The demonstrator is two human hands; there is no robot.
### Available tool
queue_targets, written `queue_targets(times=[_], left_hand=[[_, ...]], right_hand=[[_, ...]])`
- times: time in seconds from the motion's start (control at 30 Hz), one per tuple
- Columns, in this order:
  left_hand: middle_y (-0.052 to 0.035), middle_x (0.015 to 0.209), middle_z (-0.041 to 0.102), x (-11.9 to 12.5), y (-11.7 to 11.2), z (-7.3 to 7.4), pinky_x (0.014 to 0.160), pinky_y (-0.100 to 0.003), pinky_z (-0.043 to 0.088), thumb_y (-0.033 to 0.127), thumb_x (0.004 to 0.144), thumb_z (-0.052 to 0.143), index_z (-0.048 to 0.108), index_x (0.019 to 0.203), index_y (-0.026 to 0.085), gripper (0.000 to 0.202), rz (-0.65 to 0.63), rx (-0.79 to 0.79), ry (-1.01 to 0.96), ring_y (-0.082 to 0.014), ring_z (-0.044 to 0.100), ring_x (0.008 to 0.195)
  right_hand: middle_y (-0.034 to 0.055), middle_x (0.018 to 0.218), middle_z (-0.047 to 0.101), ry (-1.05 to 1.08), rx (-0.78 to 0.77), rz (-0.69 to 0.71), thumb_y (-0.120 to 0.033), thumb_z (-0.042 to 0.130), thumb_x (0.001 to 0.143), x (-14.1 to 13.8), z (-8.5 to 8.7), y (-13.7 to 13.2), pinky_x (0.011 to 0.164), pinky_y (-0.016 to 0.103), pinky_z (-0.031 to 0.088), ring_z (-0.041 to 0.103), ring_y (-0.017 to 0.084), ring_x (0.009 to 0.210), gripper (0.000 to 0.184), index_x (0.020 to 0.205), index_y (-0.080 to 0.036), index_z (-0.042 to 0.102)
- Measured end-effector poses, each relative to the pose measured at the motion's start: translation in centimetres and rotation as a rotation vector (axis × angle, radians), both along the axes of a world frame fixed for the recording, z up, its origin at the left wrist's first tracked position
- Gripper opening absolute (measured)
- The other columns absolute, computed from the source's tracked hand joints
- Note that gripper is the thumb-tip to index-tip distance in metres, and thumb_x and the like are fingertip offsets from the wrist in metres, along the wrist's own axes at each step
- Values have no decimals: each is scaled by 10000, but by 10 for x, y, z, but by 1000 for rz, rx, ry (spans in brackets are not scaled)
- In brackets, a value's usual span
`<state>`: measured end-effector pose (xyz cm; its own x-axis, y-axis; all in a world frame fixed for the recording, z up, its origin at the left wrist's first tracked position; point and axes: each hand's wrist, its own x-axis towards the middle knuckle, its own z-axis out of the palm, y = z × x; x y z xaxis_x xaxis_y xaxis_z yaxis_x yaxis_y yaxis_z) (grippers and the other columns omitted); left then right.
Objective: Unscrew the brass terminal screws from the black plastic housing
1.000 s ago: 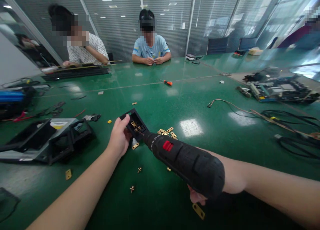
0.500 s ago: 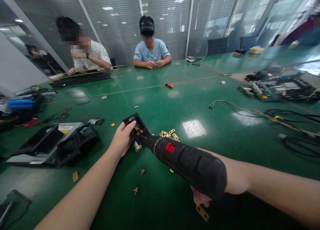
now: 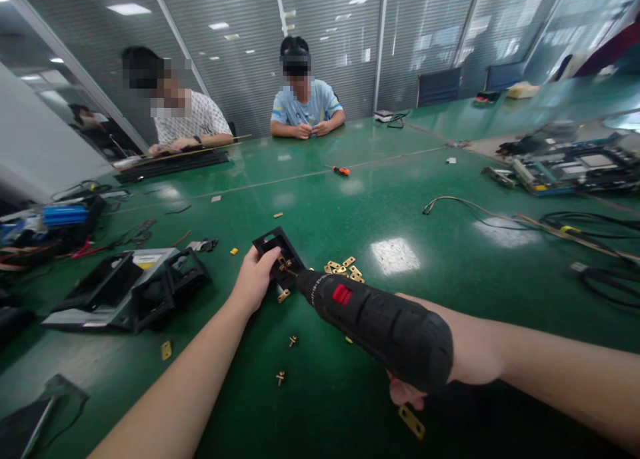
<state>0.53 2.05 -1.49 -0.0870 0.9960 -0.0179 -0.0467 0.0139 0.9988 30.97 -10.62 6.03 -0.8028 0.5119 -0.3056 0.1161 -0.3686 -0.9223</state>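
Observation:
My left hand [image 3: 256, 276] grips a small black plastic housing [image 3: 271, 238] by its left side, thumb over its open face. Brass pieces [image 3: 284, 262] show inside the housing. My right hand [image 3: 407, 387] is wrapped round the handle of a black cordless drill [image 3: 373, 316] with a red switch on top. The drill's nose points into the housing; whether the bit sits in a screw is hard to see. Several brass plates [image 3: 345, 267] lie in a loose pile just beyond the drill. Two small brass screw pieces [image 3: 281, 378] rest on the table nearer me.
On the left of the green table [image 3: 320, 206] are a grey and black casing [image 3: 125, 289] and a bin with blue parts [image 3: 65, 214]. An orange screwdriver [image 3: 341, 170] lies further off. Cables [image 3: 595, 229] and a circuit board [image 3: 580, 169] are at right. Two people [image 3: 307, 106] sit opposite.
The view has shifted slightly, so the table's contents sit a little further right. Both hands keep their hold on housing and drill. The person at far left has lowered a raised hand.

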Motion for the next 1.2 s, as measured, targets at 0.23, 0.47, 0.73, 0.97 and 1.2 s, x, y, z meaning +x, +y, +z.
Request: queue_targets(times=[0.23, 0.47, 0.73, 0.97, 1.2], left_hand=[[-44, 990, 758, 0, 0, -1, 818, -441, 620, 421, 748, 818, 665, 1090, 215, 428, -11, 0, 6, -252, 749, 850], [-45, 998, 755, -1, 0, 0, 820, -435, 617, 422, 759, 812, 670, 1104, 212, 428, -17, 5, 19, -249, 745, 862], [-46, 1003, 763, 1, -3, 4, 841, -440, 611, 384, 723, 845, 665, 1107, 214, 457, -7, -21, 2, -255, 752, 867], [-51, 954, 762, -1, -10, 16, 802, -434, 628, 448, 726, 846, 659, 1098, 210, 479, -106, -50, -161, -276, 754, 887], [-81, 1006, 775, -3, -9, 16, 800, -463, 635, 504, 741, 812, 661, 1146, 202, 528, -109, -66, -174, -311, 756, 926]], right_hand=[[0, 720, 693, -5, -40, 9, -361, 967, 635, -2, -1, 1, 569, 242, 552, 650, 130, 597, 521, 1043, -129, 740], [-13, 674, 672, 0, 3, 16, -340, 961, 644, 0, -2, 1, 566, 213, 536, 635, 111, 576, 458, 988, -127, 748], [-11, 686, 678, 28, -15, 1, -360, 988, 579, -4, -4, 1, 531, 205, 523, 617, 101, 557, 443, 835, -126, 713], [-14, 694, 678, -24, -44, 1, -336, 994, 572, -3, 5, 2, 545, 198, 544, 646, 108, 574, 555, 1002, -119, 718], [13, 700, 702, 6, -77, -29, -279, 998, 539, -5, 8, 0, 522, 196, 550, 643, 107, 566, 470, 799, -121, 640]])
